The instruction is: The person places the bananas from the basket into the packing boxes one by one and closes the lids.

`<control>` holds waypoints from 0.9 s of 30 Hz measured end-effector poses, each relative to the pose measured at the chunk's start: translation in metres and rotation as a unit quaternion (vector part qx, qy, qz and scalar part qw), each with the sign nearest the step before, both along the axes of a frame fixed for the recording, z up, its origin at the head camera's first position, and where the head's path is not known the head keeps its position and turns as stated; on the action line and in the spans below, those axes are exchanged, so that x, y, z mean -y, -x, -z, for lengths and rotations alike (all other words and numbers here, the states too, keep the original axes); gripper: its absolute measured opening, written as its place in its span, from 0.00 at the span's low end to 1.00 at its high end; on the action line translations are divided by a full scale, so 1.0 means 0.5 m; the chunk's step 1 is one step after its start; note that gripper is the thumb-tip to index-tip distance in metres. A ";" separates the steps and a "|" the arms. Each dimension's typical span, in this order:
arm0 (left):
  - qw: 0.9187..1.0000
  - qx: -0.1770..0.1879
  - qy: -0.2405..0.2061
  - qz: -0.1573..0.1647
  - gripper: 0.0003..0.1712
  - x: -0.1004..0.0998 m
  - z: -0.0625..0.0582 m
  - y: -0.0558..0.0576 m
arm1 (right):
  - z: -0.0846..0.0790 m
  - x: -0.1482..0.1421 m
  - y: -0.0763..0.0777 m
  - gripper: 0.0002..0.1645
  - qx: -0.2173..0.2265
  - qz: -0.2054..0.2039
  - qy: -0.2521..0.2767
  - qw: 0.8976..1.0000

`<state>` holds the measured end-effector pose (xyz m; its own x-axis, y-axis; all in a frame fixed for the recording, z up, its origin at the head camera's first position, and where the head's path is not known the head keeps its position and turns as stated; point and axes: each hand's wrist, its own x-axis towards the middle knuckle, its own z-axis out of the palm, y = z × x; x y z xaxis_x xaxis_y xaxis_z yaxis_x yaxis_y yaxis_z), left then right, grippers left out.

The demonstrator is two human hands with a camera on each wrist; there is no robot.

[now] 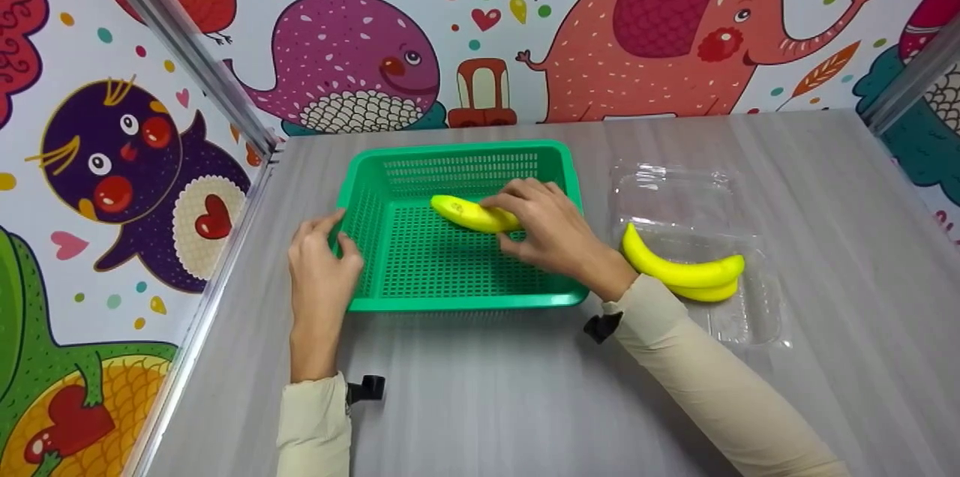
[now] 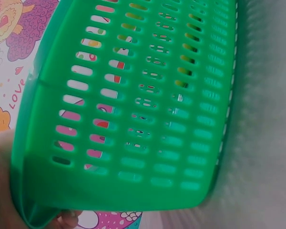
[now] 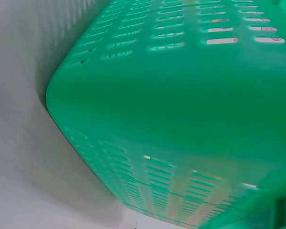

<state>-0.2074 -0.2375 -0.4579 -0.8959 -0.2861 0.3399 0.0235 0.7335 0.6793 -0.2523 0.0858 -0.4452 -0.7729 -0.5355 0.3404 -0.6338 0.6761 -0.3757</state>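
The banana (image 1: 466, 214) points left from the right hand (image 1: 546, 231), the nearer one, which pinches its other end inside the green basket (image 1: 465, 303), and I see the left hand (image 1: 324, 268), well apart, holding the basket's left edge.

So the basket (image 1: 465, 303) is on the table (image 1: 480, 402) with one banana (image 1: 465, 213) inside. Just right of that there's a container (image 1: 671, 196) with two more bananas (image 1: 675, 267) on it, wall (image 1: 484, 34) behind everything
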 end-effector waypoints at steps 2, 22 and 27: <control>1.000 0.003 -0.002 0.000 0.24 -0.001 0.000 0.000 | -0.002 -0.002 -0.001 0.27 0.006 0.002 0.002 1.000; 1.000 0.001 0.002 -0.003 0.23 0.000 0.001 0.001 | -0.021 -0.049 -0.028 0.27 -0.006 0.016 0.030 0.999; 1.000 0.000 0.001 0.000 0.23 0.000 0.000 0.001 | -0.017 -0.063 -0.043 0.28 -0.018 0.023 0.041 0.999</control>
<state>-0.2077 -0.2375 -0.4580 -0.8961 -0.2857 0.3398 0.0229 0.7345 0.6782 -0.2309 0.1174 -0.4367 -0.7827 -0.4683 0.4099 -0.6167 0.6725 -0.4092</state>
